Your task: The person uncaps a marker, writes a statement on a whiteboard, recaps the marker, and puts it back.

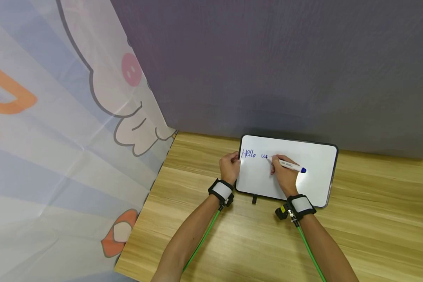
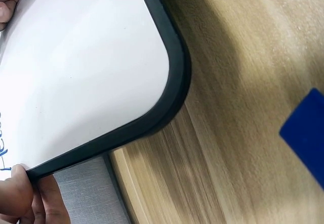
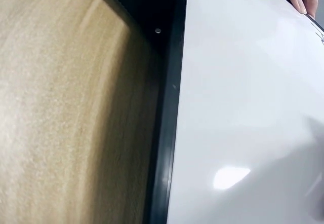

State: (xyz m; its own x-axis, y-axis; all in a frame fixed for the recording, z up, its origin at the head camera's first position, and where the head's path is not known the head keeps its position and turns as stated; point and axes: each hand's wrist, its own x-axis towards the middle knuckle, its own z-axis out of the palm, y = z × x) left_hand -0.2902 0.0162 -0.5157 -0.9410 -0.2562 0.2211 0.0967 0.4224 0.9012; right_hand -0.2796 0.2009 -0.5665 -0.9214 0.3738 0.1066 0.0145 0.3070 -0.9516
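Observation:
A whiteboard [image 1: 313, 164] with a black frame and rounded corners stands over the wooden table. Blue handwriting [image 1: 248, 153] near its upper left reads "Hello", followed by a short bit of further lettering. My right hand [image 1: 284, 176] pinches a white marker [image 1: 290, 165] with a blue end, its tip at the newest letters. At the board's left edge, my left hand [image 1: 230, 167] grips the frame; in the left wrist view the thumb [image 2: 17, 186] lies on the front side and the fingers go behind. The marker is out of sight in the right wrist view.
A black tab [image 1: 254, 199] sticks out below the board's lower edge. Behind the table [image 1: 197, 156] rises a grey panel [image 1: 268, 70]. A cartoon-printed sheet [image 1: 74, 156] hangs at the left. Green cables [image 1: 206, 235] run along both forearms. A blue piece [image 2: 306, 133] shows at the left wrist view's right side.

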